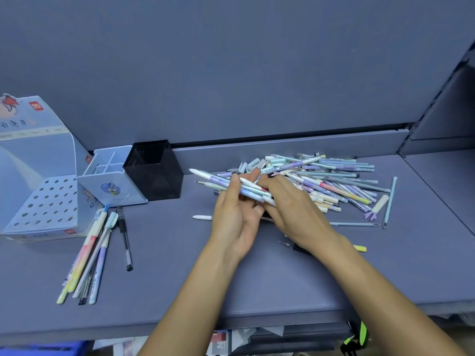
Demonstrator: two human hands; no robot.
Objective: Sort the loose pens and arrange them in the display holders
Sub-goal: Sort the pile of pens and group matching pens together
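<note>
A heap of loose pastel pens (334, 176) lies on the grey shelf (180, 278), right of middle. My left hand (235, 217), palm up, holds a bundle of blue and lilac pens (223, 183) whose white tips point left. My right hand (290, 209) lies over the bundle's right end, its fingers on the pens. A small sorted group of pens (87, 255) and a black pen (125, 237) lie at the left. Three holders stand at the back left: a perforated display box (43, 201), a light blue divided holder (113, 176) and a black mesh cup (154, 170).
Stray pens lie near my hands: a white one (201, 217), a long thin one (354, 224), a yellow-ended one (359, 248). A grey back wall rises behind the shelf. Below the shelf's front edge are papers and a green-and-black object (357, 337).
</note>
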